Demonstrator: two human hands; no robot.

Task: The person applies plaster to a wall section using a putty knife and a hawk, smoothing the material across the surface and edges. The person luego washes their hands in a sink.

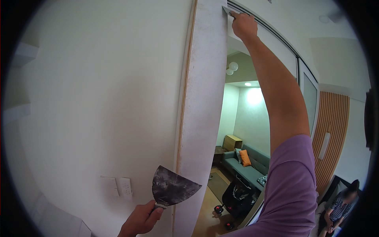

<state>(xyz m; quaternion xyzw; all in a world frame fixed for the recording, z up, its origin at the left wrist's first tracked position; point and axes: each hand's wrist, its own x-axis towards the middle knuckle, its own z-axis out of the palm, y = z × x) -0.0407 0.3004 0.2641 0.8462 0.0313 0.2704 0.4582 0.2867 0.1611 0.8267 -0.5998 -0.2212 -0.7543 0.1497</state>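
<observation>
A tall whitish board point(201, 102) with a wood-coloured edge runs up beside the doorway. My right hand point(244, 27) is raised high, gripping a smaller putty knife point(226, 10) whose blade meets the board's top right edge near the overhead track point(266, 25). Low in front of me, my left hand point(142, 219) grips a wide putty knife point(173, 186) with a dark, white-smeared blade held upward in front of the board and the wall point(98, 91).
Through the doorway are a green sofa point(244, 170), an orange cushion point(245, 157) and a black stroller point(233, 199). A glass sliding panel point(309, 83) and slatted wood panel point(331, 134) stand right. A seated person point(337, 211) is at lower right. Two wall plates point(126, 187) are left.
</observation>
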